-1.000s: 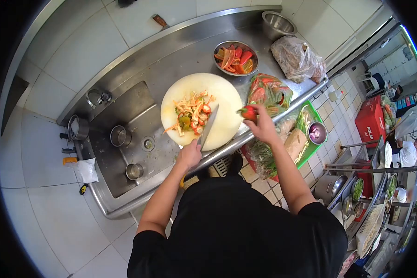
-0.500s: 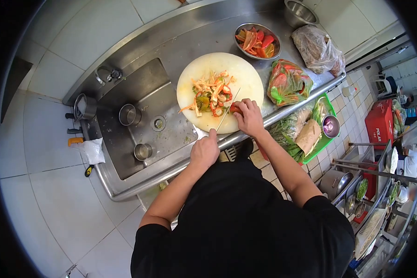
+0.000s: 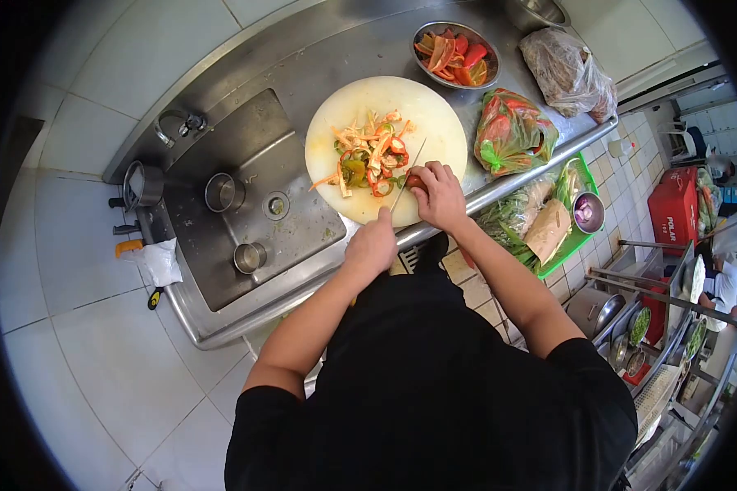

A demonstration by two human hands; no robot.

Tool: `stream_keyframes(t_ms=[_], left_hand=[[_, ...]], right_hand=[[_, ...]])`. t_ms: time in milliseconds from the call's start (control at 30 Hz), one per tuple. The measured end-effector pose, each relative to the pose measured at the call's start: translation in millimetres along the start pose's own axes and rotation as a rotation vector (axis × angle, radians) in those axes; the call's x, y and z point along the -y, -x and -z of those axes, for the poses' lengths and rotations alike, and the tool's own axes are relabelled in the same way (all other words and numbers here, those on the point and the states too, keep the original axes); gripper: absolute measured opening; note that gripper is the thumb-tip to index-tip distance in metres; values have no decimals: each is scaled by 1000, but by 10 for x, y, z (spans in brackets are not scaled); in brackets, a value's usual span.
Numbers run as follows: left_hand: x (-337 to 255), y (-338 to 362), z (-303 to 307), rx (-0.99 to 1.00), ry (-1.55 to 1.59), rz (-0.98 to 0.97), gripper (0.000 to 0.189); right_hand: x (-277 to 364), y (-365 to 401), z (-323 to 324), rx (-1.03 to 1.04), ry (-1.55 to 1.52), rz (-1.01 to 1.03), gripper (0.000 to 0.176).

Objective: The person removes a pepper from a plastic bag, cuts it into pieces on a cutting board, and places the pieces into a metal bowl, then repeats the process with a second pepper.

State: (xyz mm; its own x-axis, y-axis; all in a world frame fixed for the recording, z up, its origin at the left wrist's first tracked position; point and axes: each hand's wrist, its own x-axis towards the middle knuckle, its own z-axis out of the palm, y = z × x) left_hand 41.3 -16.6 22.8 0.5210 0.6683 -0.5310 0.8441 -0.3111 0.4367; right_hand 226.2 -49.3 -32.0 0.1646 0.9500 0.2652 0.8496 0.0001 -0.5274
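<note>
My left hand [image 3: 373,244] is closed round the handle of a kitchen knife [image 3: 407,180], whose blade points forward over the round white cutting board [image 3: 442,135]. My right hand [image 3: 440,196] grips a red pepper [image 3: 418,177] on the board, its fingers curled beside the blade. Much of that pepper is hidden under the fingers. To the left of the blade lies a loose pile of cut pepper pieces [image 3: 373,155], with red and green rings and pale cores.
The board rests on a steel counter beside a sink [image 3: 258,270] with small metal pots. Behind it stands a bowl of pepper pieces [image 3: 456,56]. Bagged peppers [image 3: 512,135] and another plastic bag [image 3: 565,72] sit right. A green crate [image 3: 580,229] holds vegetables below the counter edge.
My left hand and the knife have moved slightly forward and closer to my right hand. My right hand still holds the pepper. The whole view has shifted a little.
</note>
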Motion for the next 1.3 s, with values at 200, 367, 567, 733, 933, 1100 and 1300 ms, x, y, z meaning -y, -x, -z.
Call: stream_keyframes(t_ms=[200,367,567,733,933,1100,1300], left_hand=[[-14,-180,154,40,29,-52,28],[94,234,229,145,-18,-26,28],[65,-370,-181,41,76,-16,27],[216,-244,-92,52,64,-3,31],[344,-148,47,79,91,36,37],[325,-143,49,72,63,24,37],[246,81,122,93,50,0,34]], right_hand=[[-39,-17,-42,16,23,-29,35],[-45,-38,-19,37,-12,-71,34],[-24,-27,5,64,-13,-23,37],[-168,-95,77,171,-12,44,45],[-272,-280,274,506,12,96,62],[-254,-347,460,389,216,309,54],[-194,-5,285,159,-152,217,27]])
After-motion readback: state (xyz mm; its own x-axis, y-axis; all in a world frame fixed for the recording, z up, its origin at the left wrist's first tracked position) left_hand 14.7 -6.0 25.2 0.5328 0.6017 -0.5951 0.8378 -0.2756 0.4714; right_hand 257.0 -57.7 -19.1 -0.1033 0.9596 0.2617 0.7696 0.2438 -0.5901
